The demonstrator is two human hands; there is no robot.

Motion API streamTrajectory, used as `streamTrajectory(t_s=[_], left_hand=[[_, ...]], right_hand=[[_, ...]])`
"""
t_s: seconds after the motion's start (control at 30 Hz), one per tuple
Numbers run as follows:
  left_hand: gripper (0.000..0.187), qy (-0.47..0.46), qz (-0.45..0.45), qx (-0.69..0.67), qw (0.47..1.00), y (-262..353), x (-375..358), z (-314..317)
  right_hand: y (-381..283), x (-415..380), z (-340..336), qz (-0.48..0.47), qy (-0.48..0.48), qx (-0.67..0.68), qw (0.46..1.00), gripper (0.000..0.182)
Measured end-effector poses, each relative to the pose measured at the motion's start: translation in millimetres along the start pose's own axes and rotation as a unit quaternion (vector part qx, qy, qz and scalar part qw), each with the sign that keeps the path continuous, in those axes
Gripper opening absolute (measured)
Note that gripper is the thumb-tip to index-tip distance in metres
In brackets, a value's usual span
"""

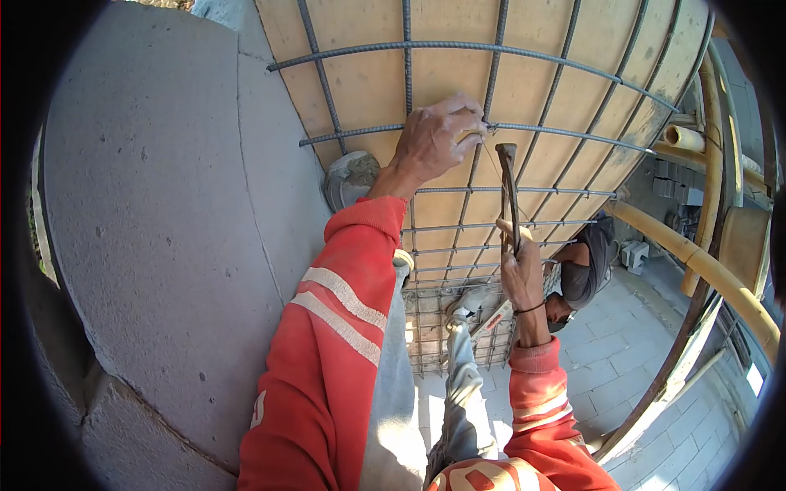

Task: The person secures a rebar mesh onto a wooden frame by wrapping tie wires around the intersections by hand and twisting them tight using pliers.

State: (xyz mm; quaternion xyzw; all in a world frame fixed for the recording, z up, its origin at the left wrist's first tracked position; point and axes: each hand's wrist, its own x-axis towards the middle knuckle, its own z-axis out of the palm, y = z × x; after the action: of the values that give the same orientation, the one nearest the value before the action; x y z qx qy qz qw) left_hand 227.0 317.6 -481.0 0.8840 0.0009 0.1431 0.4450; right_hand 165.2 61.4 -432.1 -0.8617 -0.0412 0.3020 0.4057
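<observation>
At a crossing in the rebar grid [540, 128], my left hand [438, 141] is closed, thumb and fingers pinching a thin tie wire [491, 157]. The wire runs down from the fingertips towards the pincers. My right hand [524, 274] grips the handles of those dark metal pincers [509, 184], which point upward with their head just below and right of my left fingertips. Behind the bars lie pale plywood panels [450, 69]. Beneath my left wrist, a round grey fitting [350, 178] shows against the wall, partly covered by the sleeve.
A grey block wall [164, 188] rises close on the left. Bamboo poles [696, 258] form scaffolding on the right. Below, another person [591, 260] bends beside the grid, above a paved floor [602, 348]. My own legs and shoe [468, 301] are near the lower bars.
</observation>
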Motion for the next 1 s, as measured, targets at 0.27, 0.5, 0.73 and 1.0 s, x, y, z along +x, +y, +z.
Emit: streamTrajectory(t_s=[0.27, 0.5, 0.73, 1.0], left_hand=[[0.007, 0.018, -0.042, -0.055, 0.997, 7.1, 8.7, 1.3], [0.009, 0.026, -0.069, -0.056, 0.996, 7.8, 7.8, 2.4], [0.009, -0.020, -0.093, -0.008, 0.995, 8.8, 7.6, 0.3], [0.011, 0.022, -0.077, -0.037, 0.996, 7.6, 6.3, 0.4]], right_hand=[[13.1, -3.9, 3.2, -0.048, 0.024, -0.019, 0.998, 0.060], [-20.3, 6.4, -16.0, 0.039, -0.080, -0.015, 0.996, 0.062], [-58.2, 29.4, -63.5, 0.172, -0.218, 0.232, 0.932, 0.062], [-71.1, 53.0, -91.8, 0.248, -0.359, 0.349, 0.829, 0.065]])
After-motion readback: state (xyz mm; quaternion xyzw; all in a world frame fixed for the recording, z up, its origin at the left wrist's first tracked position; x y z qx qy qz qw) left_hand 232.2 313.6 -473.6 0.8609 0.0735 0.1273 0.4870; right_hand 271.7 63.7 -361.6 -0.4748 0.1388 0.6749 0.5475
